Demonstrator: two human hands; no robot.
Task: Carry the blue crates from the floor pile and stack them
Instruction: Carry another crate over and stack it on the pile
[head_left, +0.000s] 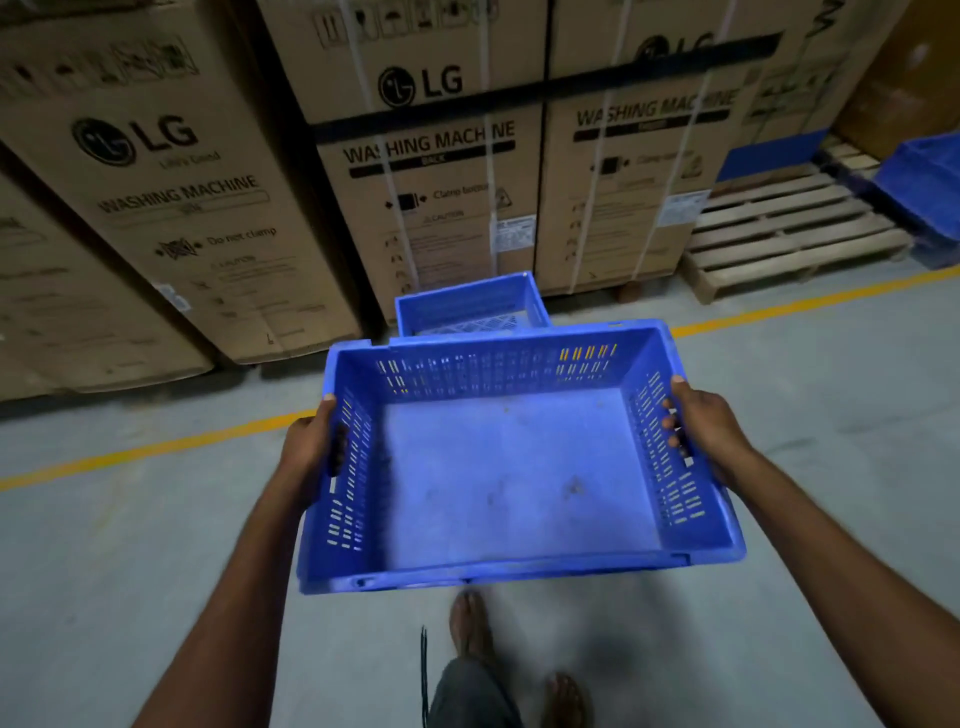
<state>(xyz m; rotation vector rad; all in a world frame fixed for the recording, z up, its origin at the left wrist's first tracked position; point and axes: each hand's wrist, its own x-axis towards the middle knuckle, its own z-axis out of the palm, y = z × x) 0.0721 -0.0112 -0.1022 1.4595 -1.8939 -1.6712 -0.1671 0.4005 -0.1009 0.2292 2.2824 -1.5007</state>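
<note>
I hold an empty blue slotted crate (509, 467) in the air in front of me, level, above the grey floor. My left hand (311, 441) grips its left side wall with fingers through the handle slot. My right hand (701, 426) grips the right side wall the same way. Just beyond it, on the floor by the cartons, stands a second blue crate (470, 306), partly hidden by the one I carry. At the far right edge sit more blue crates (930, 182).
Tall LG washing machine cartons (431, 156) line the back. A wooden pallet (789, 228) lies at the right. A yellow floor line (156, 447) runs across in front of the cartons. My bare feet (470, 629) are below the crate.
</note>
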